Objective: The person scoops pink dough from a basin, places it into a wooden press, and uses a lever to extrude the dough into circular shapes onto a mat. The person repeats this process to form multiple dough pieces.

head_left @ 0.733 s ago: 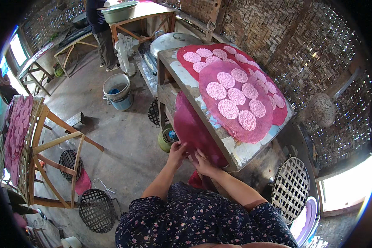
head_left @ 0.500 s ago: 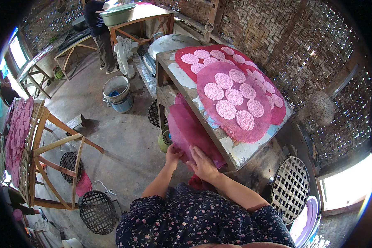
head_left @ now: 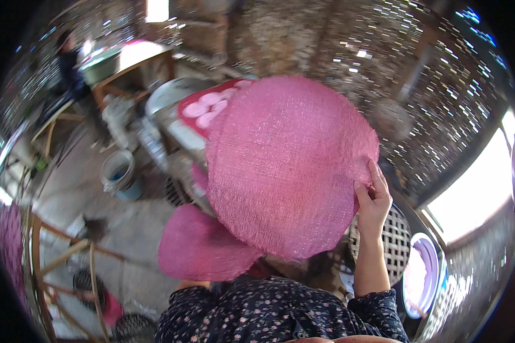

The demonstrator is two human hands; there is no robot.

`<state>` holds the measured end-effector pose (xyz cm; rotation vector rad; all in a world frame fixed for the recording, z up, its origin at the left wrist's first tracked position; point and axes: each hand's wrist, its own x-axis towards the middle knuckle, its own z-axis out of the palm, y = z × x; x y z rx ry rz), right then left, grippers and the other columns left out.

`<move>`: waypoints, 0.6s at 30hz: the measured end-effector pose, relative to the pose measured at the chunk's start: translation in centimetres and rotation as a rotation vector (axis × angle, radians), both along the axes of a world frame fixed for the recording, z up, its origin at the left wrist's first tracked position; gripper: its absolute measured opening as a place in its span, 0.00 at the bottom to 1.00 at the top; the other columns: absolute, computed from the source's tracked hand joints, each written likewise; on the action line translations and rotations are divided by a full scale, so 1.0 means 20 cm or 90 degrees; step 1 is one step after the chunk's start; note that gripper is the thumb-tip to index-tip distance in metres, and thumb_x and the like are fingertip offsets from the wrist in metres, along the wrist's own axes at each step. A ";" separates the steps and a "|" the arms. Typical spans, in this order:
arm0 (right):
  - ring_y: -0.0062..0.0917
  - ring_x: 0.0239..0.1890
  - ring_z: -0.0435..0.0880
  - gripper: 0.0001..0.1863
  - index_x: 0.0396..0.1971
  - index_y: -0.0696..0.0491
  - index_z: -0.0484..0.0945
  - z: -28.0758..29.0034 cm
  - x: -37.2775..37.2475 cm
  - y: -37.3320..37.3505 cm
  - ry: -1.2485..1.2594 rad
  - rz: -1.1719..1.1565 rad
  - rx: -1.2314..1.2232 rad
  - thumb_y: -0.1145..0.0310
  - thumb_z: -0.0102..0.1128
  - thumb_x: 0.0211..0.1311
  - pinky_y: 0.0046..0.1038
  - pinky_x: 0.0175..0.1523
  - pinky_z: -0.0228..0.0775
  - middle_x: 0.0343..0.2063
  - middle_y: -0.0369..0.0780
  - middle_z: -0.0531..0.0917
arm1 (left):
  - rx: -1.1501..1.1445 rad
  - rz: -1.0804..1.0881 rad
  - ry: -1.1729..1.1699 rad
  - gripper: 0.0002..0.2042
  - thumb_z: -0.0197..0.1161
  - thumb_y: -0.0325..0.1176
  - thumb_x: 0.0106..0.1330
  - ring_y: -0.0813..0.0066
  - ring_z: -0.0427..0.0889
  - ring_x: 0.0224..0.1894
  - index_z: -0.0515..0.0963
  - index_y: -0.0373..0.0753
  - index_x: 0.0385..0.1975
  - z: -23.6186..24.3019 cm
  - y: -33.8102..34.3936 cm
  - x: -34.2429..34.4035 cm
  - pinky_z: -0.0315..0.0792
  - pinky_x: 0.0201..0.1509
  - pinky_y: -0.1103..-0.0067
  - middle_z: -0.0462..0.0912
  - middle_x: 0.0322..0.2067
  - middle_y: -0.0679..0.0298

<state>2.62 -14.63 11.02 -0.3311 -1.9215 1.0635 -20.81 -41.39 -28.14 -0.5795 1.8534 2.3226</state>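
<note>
A large round pink cloth [head_left: 286,166] is held up in front of me, spread wide over the work table. My right hand [head_left: 373,197] pinches its right edge between thumb and fingers. At lower left a smaller stretch of pink cloth [head_left: 203,246] hangs over my left hand, which it hides; only a bit of that forearm [head_left: 191,283] shows beneath. Behind the big cloth, part of a red cloth [head_left: 190,121] with pale pink noodle-like rounds [head_left: 214,106] shows on the table; the rest is covered.
A bucket [head_left: 120,174] stands on the floor to the left, near a wooden stand [head_left: 68,251]. On my right are a woven basket tray [head_left: 397,237] and a purple basin [head_left: 432,268]. A person [head_left: 71,68] is at the far table [head_left: 134,57]. Woven walls rise behind.
The pink cloth has come up from the table's near side and is now spread wide. My right hand has moved up and right; my left has gone from sight. The view has swung right.
</note>
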 end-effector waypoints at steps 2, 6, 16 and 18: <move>0.20 0.49 0.75 0.27 0.56 0.56 0.71 -0.02 0.14 0.14 0.040 -0.071 -0.068 0.85 0.56 0.52 0.19 0.48 0.70 0.57 0.40 0.71 | 0.027 -0.019 0.034 0.26 0.61 0.26 0.57 0.67 0.76 0.46 0.63 0.41 0.57 0.09 0.02 -0.15 0.72 0.44 0.69 0.75 0.48 0.58; 0.23 0.51 0.75 0.27 0.56 0.56 0.71 -0.11 0.52 0.41 0.059 -0.211 -0.022 0.83 0.57 0.51 0.21 0.46 0.71 0.57 0.42 0.72 | 0.068 -0.059 0.072 0.26 0.61 0.27 0.58 0.67 0.76 0.46 0.63 0.41 0.58 0.25 0.09 -0.43 0.72 0.44 0.69 0.75 0.48 0.58; 0.28 0.45 0.81 0.31 0.53 0.56 0.73 -0.65 1.20 0.90 -0.341 -0.642 0.083 0.74 0.62 0.41 0.25 0.49 0.72 0.48 0.51 0.78 | 0.109 -0.134 0.054 0.26 0.60 0.28 0.58 0.66 0.75 0.46 0.62 0.41 0.58 0.41 0.35 -0.73 0.72 0.44 0.69 0.75 0.49 0.58; 0.29 0.43 0.81 0.32 0.54 0.56 0.72 -0.70 1.25 0.93 -0.318 -0.648 0.011 0.73 0.63 0.41 0.27 0.49 0.72 0.46 0.50 0.79 | 0.110 -0.142 0.055 0.26 0.60 0.28 0.58 0.66 0.75 0.46 0.62 0.41 0.59 0.43 0.40 -0.75 0.72 0.44 0.69 0.75 0.49 0.58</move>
